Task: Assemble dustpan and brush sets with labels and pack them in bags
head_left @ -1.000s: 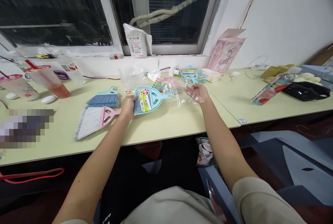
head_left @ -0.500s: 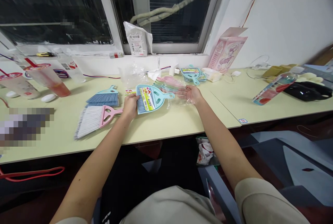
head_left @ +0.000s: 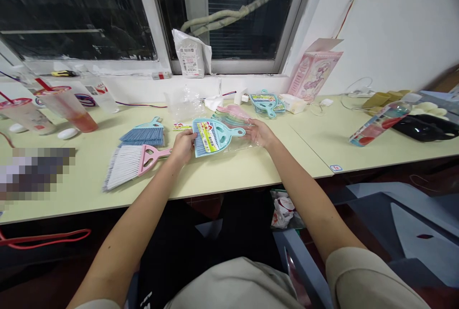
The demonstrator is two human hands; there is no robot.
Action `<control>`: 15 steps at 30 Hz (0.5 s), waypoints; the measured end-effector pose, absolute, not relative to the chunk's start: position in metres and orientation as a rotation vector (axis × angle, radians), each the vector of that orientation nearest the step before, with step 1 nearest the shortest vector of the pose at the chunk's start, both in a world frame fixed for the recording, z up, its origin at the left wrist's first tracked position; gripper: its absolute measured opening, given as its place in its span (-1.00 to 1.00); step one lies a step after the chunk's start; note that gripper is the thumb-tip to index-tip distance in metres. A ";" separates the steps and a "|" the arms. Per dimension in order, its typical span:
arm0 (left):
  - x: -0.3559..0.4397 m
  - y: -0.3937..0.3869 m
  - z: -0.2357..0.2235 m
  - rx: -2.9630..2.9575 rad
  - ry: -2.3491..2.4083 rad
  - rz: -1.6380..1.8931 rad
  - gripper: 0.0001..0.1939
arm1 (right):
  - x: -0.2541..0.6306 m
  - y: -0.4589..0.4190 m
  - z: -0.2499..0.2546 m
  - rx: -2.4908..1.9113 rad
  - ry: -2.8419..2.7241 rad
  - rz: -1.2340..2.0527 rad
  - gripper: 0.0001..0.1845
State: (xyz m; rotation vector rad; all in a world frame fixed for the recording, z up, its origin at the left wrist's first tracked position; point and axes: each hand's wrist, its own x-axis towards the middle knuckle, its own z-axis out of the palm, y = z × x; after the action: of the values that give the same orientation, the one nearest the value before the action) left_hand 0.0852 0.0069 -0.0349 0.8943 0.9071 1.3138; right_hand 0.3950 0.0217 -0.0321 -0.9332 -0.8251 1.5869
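Note:
My left hand [head_left: 184, 146] is closed on the left edge of a small light-blue dustpan-and-brush set [head_left: 223, 136]. Blue bristles show under its yellow label, and the handle points right. Around the handle end a clear plastic bag [head_left: 241, 143] stretches to the right, and the fingers of my right hand [head_left: 261, 133] are on it. Left of my left hand lies a pink-handled brush with white bristles [head_left: 138, 163]. A blue brush [head_left: 143, 134] rests behind it. Beyond the bag are stacked pastel dustpans [head_left: 233, 113], pink and green.
More wrapped blue dustpan sets [head_left: 267, 103] lie at the back. Crumpled clear plastic [head_left: 184, 103] sits near the wall. Drink cups [head_left: 68, 108] stand left. A pink box [head_left: 315, 70], a tilted bottle [head_left: 383, 120] and a black case [head_left: 425, 127] are right.
The dustpan set has shifted slightly right with my left hand. My right hand has moved a little left, so the bag's free part between them is shorter.

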 end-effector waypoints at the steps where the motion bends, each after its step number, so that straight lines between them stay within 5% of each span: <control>1: 0.086 0.005 -0.034 0.897 0.911 1.301 -0.82 | 0.392 0.020 -0.031 -0.919 -0.841 1.592 -0.92; 15: 0.089 -0.002 -0.031 0.969 0.929 1.200 -0.85 | 0.379 0.012 -0.032 -0.927 -0.908 1.606 -0.87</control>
State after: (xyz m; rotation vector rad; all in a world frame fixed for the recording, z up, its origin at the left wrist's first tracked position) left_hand 0.0887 -0.0022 -0.0310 0.9688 0.9289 1.2003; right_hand 0.3795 0.0124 -0.0321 -0.9274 -0.9076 1.6059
